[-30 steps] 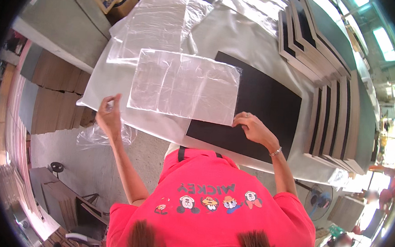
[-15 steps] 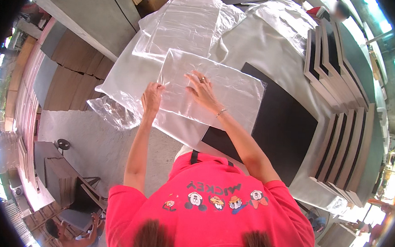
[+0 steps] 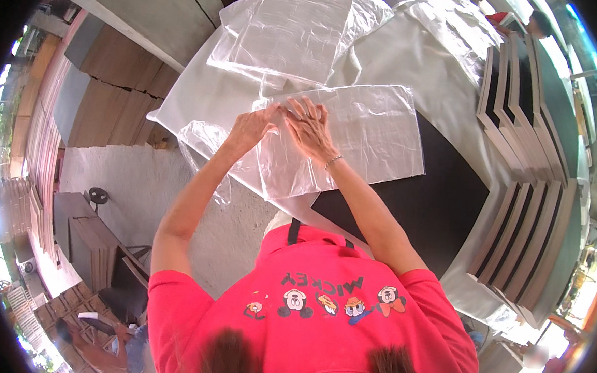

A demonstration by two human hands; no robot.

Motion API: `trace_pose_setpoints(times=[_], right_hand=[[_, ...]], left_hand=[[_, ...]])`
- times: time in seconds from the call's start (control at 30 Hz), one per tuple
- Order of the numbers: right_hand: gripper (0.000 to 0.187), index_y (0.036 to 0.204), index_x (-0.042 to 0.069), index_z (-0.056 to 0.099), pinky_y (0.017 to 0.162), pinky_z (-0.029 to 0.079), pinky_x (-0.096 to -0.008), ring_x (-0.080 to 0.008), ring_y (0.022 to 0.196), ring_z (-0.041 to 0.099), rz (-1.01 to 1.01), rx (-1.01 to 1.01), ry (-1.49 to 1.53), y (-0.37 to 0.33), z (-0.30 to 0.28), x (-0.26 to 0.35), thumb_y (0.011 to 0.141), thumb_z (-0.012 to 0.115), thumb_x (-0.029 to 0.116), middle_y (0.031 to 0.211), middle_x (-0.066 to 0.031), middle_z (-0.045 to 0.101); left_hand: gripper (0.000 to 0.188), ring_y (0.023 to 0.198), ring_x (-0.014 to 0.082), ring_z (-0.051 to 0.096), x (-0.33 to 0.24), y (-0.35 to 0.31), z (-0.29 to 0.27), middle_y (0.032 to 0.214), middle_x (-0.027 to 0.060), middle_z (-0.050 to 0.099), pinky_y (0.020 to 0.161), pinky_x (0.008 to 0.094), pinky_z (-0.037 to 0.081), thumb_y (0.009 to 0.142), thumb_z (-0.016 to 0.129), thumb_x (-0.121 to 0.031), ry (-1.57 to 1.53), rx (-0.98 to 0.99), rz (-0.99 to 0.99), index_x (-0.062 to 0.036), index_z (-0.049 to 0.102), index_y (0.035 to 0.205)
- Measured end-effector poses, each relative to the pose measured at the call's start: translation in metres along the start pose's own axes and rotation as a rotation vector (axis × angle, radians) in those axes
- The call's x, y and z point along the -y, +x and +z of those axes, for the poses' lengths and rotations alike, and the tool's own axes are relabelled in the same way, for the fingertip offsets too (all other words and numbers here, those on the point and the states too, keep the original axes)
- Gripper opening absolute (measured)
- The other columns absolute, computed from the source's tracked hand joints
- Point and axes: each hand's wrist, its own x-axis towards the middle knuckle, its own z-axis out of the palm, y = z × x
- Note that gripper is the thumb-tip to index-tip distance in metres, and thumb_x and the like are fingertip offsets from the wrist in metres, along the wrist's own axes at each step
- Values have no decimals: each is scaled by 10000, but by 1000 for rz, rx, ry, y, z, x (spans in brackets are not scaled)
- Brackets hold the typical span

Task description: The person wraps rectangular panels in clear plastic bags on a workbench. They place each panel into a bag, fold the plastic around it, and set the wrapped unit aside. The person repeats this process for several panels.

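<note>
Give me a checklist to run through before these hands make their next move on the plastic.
1. Left hand at the left end of the clear plastic sheet: ok.
2. Left hand's pinch on the plastic: cannot tell.
3. Right hand over the sheet: ok.
4. Sheet free of creases: not ok.
5. Black panel fully uncovered: not ok, sheet overlaps it.
6. Panel stack at right apart from both hands: ok.

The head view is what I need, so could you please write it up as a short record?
Left hand: at the left part of the front plastic sheet; grip unclear
Right hand: fingers spread over that sheet
Front plastic sheet: clear, partly over the black panel
Beyond it: more clear plastic
Under these: pale cover
Right side: stacked boards
</note>
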Motion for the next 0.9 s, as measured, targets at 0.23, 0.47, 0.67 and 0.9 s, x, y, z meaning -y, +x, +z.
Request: trace_pose_setpoints(times=[0.23, 0.47, 0.67, 0.9], right_hand=[[426, 1388, 259, 428, 1085, 137, -501, -206, 1367, 252, 89, 45, -27, 1, 4, 3, 967, 392, 313, 1469, 60, 331], [417, 1377, 252, 442, 1091, 115, -504, -176, 1367, 246, 124, -1, -36, 1, 10, 2, 969, 378, 309, 1461, 68, 338], [428, 1396, 263, 417, 1089, 118, -499, -170, 1363, 249, 124, -29, -2, 3, 7, 1, 975, 373, 322, 1452, 80, 348], [447, 1416, 259, 381, 1087, 124, -491, -177, 1353, 263, 117, 10, -102, 2, 13, 5, 973, 377, 317, 1443, 72, 364]], left_hand=[[211, 845, 299, 632, -25, -19, -2, 868, 84, 635, 709, 410, 505, 847, 621, -246, 74, 192, 51, -64, 579, 943], [250, 861, 318, 582, -33, -20, -26, 902, 136, 569, 719, 432, 461, 895, 558, -270, -251, 261, 197, -24, 542, 941], [278, 909, 326, 578, -51, -11, -44, 947, 159, 593, 763, 422, 445, 910, 542, -297, -141, 365, -153, -22, 547, 945], [237, 859, 228, 605, -37, -32, -45, 1027, 112, 570, 768, 379, 483, 896, 588, -252, -554, 438, 284, -18, 620, 918]])
